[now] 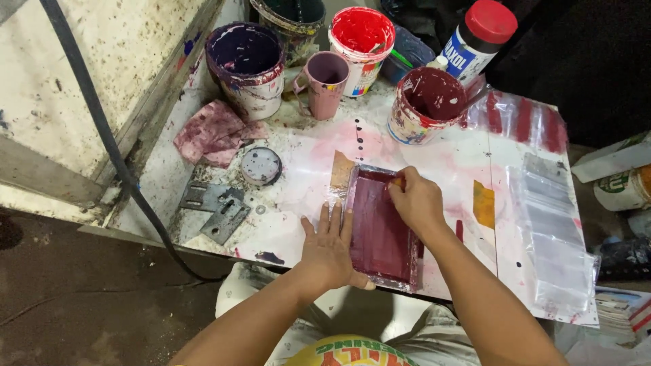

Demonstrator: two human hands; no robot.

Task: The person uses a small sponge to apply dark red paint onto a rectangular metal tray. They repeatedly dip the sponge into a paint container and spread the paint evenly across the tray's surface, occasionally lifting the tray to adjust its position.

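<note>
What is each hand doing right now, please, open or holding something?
Left hand: open, flat, fingers spread, pressing beside the dark red rectangular screen frame.
Right hand: curled shut at the frame's top edge; what it grips cannot be told.

Head view. Left hand (330, 247) lies flat, fingers (337, 217) spread, on the left edge of a small frame (380, 237) coated dark red. Right hand (415, 201) rests on the frame's upper right part, fingers curled, pressing a small yellowish piece; what it is cannot be told. Frame sits on a paint-stained white table (434, 163). Behind it: maroon paint tub (426, 103), red tub (361, 46), purple tub (247, 64), pink mug (324, 83). Stained rag (211, 133), round lid (261, 166) and metal plates (215, 209) lie to the left. Clear plastic sheet (553, 230) lies on the table's right side.
</note>
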